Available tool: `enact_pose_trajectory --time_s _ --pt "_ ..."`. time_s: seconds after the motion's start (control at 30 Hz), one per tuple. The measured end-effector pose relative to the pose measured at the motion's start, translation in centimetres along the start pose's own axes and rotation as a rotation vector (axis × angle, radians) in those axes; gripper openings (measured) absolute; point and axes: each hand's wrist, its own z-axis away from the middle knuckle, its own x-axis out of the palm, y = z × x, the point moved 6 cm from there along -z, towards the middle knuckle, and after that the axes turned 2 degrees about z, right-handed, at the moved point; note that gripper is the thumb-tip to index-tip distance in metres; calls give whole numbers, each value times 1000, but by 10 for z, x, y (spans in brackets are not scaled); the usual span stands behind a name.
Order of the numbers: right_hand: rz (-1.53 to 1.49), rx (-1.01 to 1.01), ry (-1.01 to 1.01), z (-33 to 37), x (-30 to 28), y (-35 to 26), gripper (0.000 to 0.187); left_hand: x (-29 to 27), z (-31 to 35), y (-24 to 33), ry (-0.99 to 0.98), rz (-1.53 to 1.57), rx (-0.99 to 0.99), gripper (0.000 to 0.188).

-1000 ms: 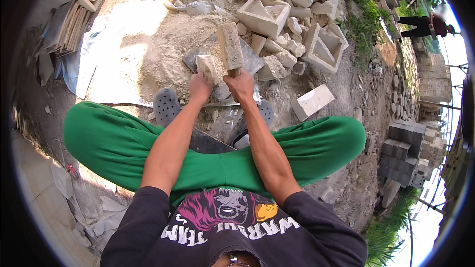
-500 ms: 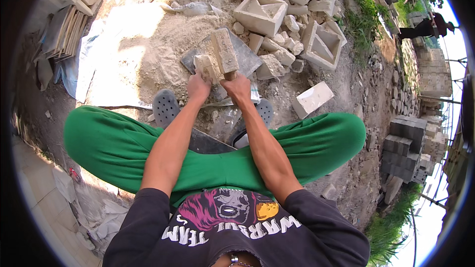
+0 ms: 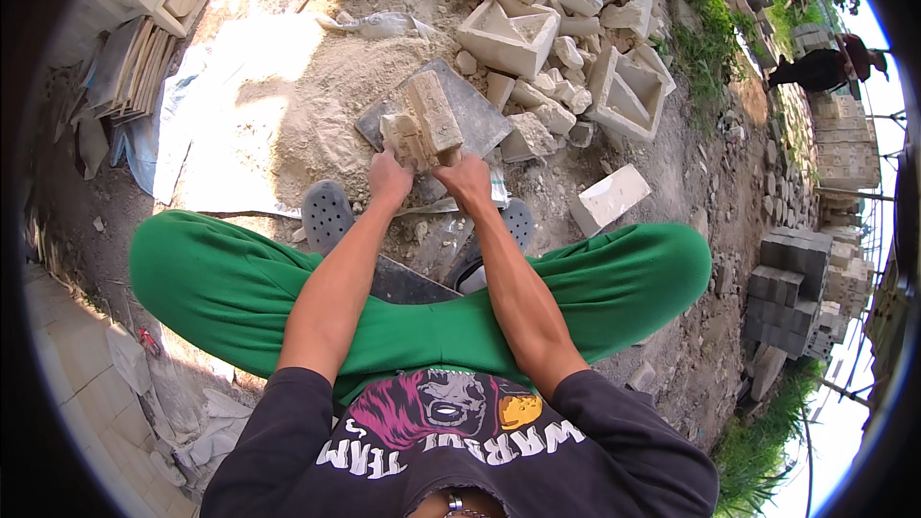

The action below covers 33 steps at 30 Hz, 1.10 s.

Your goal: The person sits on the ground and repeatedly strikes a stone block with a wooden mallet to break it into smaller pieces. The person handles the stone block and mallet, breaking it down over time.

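Rubble heap: beyond the right hand and to its right, loose pale rubble (image 3: pixel 549 107) lies among hollow blocks (image 3: pixel 508 34) with slanting ribs inside.
Lone block: a pale block (image 3: pixel 611 200) lies on the dirt to the right of the right hand, well apart from it.
Sheet and powder: to the left of the left hand, a white sheet (image 3: pixel 206 168) is partly covered with pale powder (image 3: pixel 321 129).
Slab: a dark flat slab (image 3: pixel 484 115) lies just beyond both hands, partly hidden by what they hold.
Clogs: a grey clog (image 3: pixel 327 215) is near the left hand, another (image 3: pixel 519 219) near the right.
Far right: stacked grey blocks (image 3: pixel 789 293) and a distant person (image 3: pixel 825 67).
Lettering: white capitals on the dark shirt (image 3: pixel 460 475), nearer the body than the hands, upside down under a purple and yellow print.
Left hand (image 3: pixel 391 179): closed around the near end of a pale chunk (image 3: pixel 401 141), over the slab.
Right hand (image 3: pixel 464 179): closed around the handle of a mallet (image 3: pixel 434 113); its blocky head overlaps the chunk's right side, contact unclear.
Both hands: close beside each other, but apart.
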Motion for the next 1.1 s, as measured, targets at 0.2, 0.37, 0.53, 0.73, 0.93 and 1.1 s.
enact_pose_trajectory --time_s 0.2,0.37,0.53,0.73,0.93,1.1 --pt "-137 -46 24 -7 -5 -26 30 4 -2 -8 -9 33 -22 79" --pt "91 97 -144 -18 24 24 36 -1 -4 9 -14 64 6 81" --pt "-26 67 -93 -5 -7 -12 38 -7 -6 -2 12 86 14 79" --pt "-112 -76 39 -8 -12 -31 34 -10 -2 2 46 102 -24 87" --pt "60 151 -202 -2 14 6 47 -6 -20 -8 -29 148 -29 103" --pt "-74 55 -41 -4 -9 -18 48 -5 -20 -8 -64 151 -14 100"
